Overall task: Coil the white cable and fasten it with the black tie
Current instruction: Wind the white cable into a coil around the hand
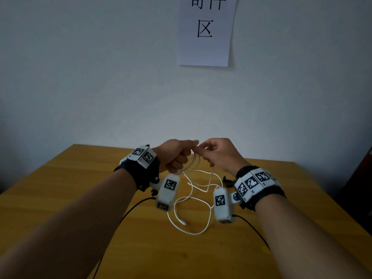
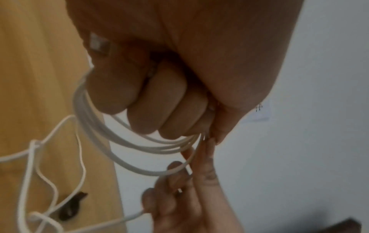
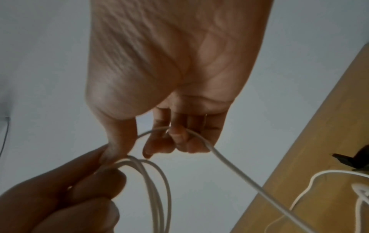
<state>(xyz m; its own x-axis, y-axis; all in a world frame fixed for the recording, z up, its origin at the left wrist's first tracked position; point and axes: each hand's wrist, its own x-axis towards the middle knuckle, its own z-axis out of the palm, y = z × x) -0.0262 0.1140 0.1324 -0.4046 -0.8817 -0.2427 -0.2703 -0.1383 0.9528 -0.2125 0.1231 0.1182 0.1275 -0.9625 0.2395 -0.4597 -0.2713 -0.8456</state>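
left grip: my left hand is clenched round a few loops of the thin white charging cable, held up above the yellow wooden counter.
right grip: my right hand pinches the free run of cable between thumb and fingers, right at the loop bundle.
cable slack: most of it lies loose on the counter between my wrists, small plug end nearest me.
black tie: small black strap flat on the counter, just beside the slack, untouched.
risk 1: slack crosses itself; pulling fast would likely snag or knot it.
risk 2: loops look uneven; easing my left fist could spring them open.
risk 3: dragging slack may sweep the tie away.
hidden: loop count unclear, far plug buried in my fist, tie mostly behind my right wrist in the head view, motion blur.
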